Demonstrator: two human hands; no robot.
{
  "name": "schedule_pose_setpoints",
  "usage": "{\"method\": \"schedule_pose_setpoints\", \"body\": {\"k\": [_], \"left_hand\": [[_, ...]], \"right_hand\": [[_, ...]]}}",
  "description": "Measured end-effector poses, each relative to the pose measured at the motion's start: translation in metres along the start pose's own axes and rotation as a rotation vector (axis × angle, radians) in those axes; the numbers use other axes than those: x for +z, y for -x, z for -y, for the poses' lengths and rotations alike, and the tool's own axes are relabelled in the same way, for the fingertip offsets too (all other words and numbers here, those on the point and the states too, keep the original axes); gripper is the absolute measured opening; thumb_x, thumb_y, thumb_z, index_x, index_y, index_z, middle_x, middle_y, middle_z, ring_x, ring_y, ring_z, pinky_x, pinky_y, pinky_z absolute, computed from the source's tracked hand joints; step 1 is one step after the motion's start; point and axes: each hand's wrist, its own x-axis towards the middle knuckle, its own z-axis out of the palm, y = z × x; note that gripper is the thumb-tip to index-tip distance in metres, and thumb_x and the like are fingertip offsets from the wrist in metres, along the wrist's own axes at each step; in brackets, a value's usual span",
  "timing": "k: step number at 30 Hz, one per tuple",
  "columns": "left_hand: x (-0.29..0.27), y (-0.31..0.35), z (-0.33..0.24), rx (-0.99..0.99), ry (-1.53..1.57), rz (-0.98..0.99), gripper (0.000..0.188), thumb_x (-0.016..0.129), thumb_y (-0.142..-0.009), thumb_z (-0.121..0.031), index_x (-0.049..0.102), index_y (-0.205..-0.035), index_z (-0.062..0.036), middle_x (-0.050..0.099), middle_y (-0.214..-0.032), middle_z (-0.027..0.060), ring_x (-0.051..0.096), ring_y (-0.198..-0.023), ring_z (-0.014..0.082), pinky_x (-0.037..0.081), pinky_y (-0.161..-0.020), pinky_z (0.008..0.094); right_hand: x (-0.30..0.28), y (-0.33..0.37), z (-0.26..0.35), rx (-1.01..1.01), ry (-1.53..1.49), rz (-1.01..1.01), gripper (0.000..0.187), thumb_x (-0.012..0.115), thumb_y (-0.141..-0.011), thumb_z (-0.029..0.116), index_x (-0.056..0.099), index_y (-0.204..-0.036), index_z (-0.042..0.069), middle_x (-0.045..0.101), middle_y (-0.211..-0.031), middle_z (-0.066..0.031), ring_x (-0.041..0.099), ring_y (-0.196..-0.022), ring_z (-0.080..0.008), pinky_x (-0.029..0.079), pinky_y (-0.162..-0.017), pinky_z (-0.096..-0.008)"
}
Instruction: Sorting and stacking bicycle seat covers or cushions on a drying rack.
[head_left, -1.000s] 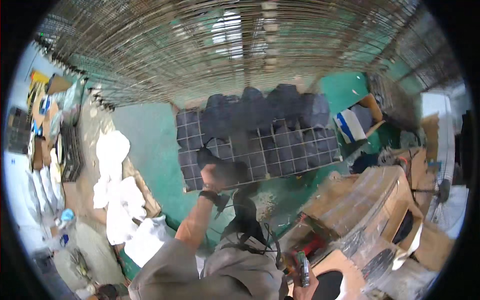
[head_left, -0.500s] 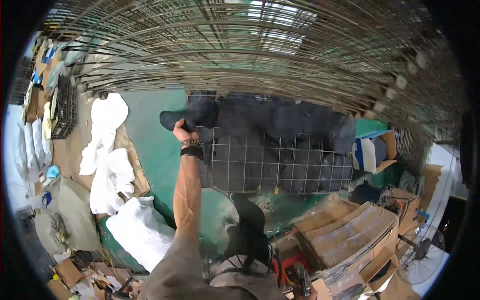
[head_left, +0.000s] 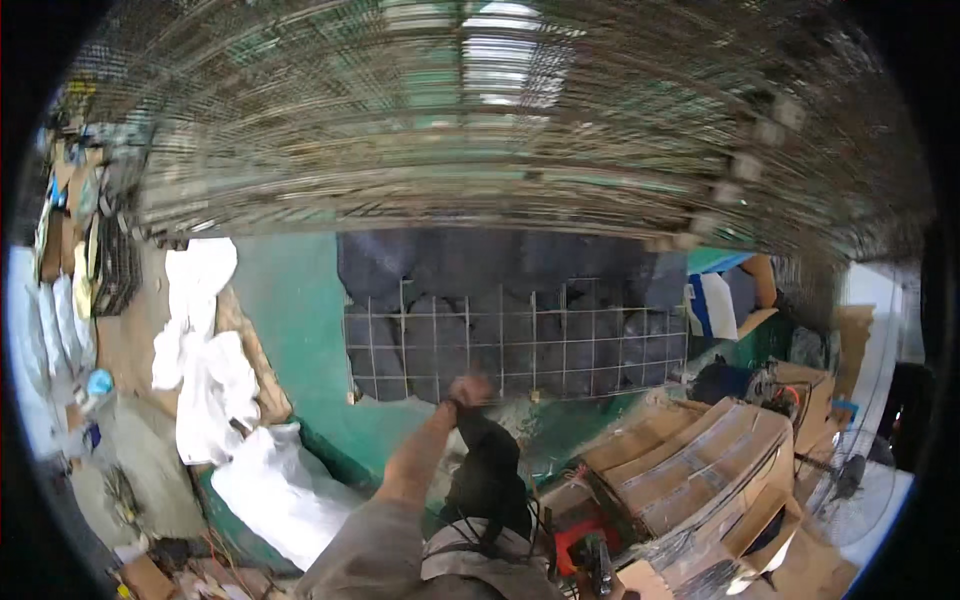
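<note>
Mid-frame, a wire grid [head_left: 532,344] lies over the green floor, with dark pieces [head_left: 440,262] covering its upper half. The left hand [head_left: 470,389], blurred, is at the grid's near edge, just below centre; I cannot tell whether its fingers are spread or closed. At the lower edge, right of centre, sits a metallic tool [head_left: 599,562]; whether the right hand grips it, I cannot tell. A cardboard box [head_left: 700,455] fills the lower right.

left hand [head_left: 471,389] drawn back rightward
</note>
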Motion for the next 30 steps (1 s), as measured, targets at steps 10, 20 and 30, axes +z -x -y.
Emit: {"method": "schedule_pose_setpoints", "body": {"k": [10,20,30], "left_hand": [[0.023,0.032,-0.118,0.249,-0.349,0.568,0.029,0.058,-0.092,-0.035,0.070,-0.095,-0.0092,0.070,-0.092,0.0100,0.068,-0.079,0.0280,0.053,-0.066,0.0431],[0.071,0.035,-0.251,0.087,-0.381,0.798,0.028,0.056,-0.092,-0.034,0.069,-0.092,-0.0096,0.067,-0.086,0.0094,0.066,-0.073,0.0278,0.051,-0.060,0.0438],[0.215,0.131,-0.327,0.025,-0.419,0.799,0.022,0.061,-0.090,-0.025,0.067,-0.105,-0.0107,0.069,-0.094,0.0088,0.068,-0.082,0.0266,0.054,-0.067,0.0428]], "right_hand": [[-0.024,0.103,-0.054,0.396,-0.415,-0.274,0.051,0.058,-0.092,0.010,0.053,-0.143,0.007,0.070,-0.117,-0.0184,0.067,-0.098,-0.0345,0.052,-0.085,-0.0416],[-0.005,0.298,-0.124,0.768,-0.441,-1.154,0.047,0.073,-0.081,0.008,0.063,-0.125,-0.006,0.070,-0.103,-0.0263,0.071,-0.092,-0.0354,0.053,-0.081,-0.0377],[0.012,0.370,-0.180,0.848,-0.456,-1.578,0.053,0.071,-0.077,-0.007,0.059,-0.129,-0.007,0.068,-0.105,-0.0246,0.069,-0.091,-0.0353,0.053,-0.081,-0.0357]]}}
